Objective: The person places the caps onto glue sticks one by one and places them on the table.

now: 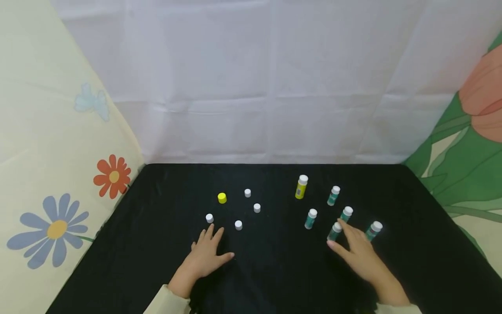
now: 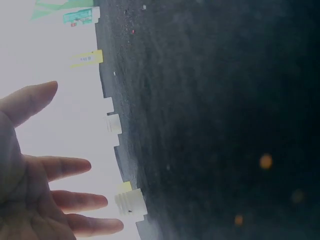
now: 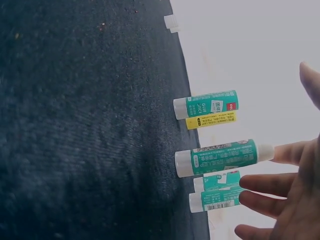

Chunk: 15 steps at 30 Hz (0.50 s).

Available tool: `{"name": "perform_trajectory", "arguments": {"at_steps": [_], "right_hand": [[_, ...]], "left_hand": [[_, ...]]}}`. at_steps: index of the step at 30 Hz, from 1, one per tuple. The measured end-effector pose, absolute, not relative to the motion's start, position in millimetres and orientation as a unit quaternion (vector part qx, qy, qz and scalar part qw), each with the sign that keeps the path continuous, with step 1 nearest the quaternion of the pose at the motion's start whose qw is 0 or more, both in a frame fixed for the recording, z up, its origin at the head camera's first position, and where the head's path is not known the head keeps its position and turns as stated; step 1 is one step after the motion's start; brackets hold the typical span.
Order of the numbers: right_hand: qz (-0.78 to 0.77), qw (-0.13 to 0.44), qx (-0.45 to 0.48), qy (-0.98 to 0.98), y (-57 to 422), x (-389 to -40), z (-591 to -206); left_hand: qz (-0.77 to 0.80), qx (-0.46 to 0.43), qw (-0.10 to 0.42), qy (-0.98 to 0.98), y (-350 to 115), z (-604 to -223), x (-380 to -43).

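Note:
My left hand (image 1: 205,257) hovers low over the black tabletop, fingers spread and holding nothing. Just beyond its fingertips is a white cap (image 1: 209,218), with another white cap (image 1: 239,225) to its right. My right hand (image 1: 358,250) reaches to the nearest green glue stick (image 1: 333,233), which stands upright between thumb and index finger. In the right wrist view the thumb is well apart from that glue stick (image 3: 220,159), and the fingers extend loosely past its bare white top. A second green glue stick (image 1: 347,213) stands right behind, partly hidden; another (image 1: 374,230) is beside the hand.
Farther back stand a yellow glue stick (image 1: 300,187) and green glue sticks (image 1: 334,196) (image 1: 310,219). A yellow cap (image 1: 222,198) and white caps (image 1: 247,192) (image 1: 256,208) lie left of centre. Hanging cloth (image 1: 251,109) borders the black table (image 1: 274,270).

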State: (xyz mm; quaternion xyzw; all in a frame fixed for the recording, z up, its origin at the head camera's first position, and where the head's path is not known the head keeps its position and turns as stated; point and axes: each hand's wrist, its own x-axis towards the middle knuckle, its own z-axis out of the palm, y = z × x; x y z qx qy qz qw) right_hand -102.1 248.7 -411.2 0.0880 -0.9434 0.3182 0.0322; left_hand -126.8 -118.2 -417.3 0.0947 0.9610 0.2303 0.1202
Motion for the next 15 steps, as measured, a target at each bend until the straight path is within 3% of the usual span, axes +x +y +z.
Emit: {"name": "perform_trajectory", "arguments": {"at_steps": [15], "right_hand": [[0.338, 0.023, 0.067, -0.938, 246.7, -105.9, -409.9]], "left_hand": [[0.208, 0.100, 0.101, 0.968, -120.7, -420.9, -132.1]]}}
